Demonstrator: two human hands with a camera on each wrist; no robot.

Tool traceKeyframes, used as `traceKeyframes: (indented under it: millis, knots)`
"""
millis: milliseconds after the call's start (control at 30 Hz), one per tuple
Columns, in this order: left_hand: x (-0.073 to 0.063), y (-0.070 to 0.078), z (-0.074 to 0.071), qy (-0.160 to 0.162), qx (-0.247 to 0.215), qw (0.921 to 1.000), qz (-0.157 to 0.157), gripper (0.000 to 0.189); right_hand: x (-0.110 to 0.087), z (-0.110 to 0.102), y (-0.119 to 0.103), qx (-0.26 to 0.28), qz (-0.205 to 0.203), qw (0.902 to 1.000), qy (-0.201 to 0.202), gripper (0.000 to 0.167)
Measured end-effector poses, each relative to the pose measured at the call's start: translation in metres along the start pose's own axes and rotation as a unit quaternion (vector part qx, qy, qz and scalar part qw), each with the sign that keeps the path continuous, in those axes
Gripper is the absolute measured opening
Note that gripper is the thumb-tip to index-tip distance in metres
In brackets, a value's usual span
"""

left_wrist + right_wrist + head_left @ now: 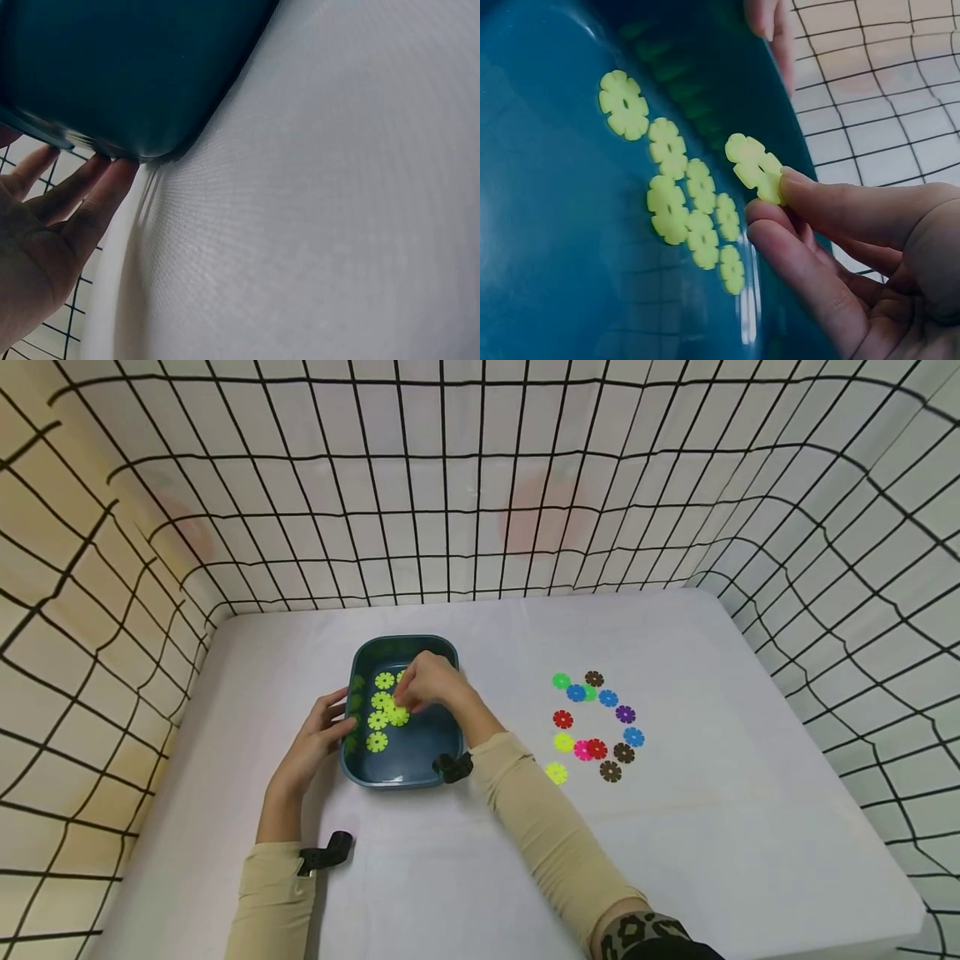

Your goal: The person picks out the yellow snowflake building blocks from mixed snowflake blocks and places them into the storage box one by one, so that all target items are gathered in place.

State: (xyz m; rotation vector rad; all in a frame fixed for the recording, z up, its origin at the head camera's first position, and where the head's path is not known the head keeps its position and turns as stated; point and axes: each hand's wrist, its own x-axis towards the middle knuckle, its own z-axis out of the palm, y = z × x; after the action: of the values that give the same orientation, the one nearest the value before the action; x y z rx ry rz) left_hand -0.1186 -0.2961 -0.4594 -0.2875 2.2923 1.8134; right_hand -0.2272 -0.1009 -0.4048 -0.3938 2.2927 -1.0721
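Inside the blue tray (408,774), several yellow-green flower-shaped discs (377,742) lie flat, some overlapping. My right hand (431,681) is over the tray's middle. Its thumb and fingertips pinch one yellow-green flower disc (754,166), tilted and raised above the others in the right wrist view. At the left side of the tray, my left hand (311,747) holds the rim, with the thumb over the edge and the fingers (105,199) against the outer wall.
Right of the tray, loose flower discs in brown, blue, green, purple, red, pink and yellow lie on the white table (720,843), among them a purple disc (626,714). A black wire grid (465,510) encloses the back and sides.
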Motion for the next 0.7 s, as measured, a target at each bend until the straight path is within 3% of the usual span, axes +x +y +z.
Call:
traceKeyframes:
  millis: [500, 700]
  knots:
    - [-0.001, 0.001, 0.001, 0.002, 0.003, 1.0, 0.003, 0.061, 0.017, 0.007, 0.007, 0.022, 0.06, 0.9925, -0.104, 0.005]
    - [0.0, 0.001, 0.002, 0.01, 0.005, 0.9999, -0.003, 0.06, 0.02, 0.01, 0.012, 0.028, 0.076, 0.9897, -0.118, 0.005]
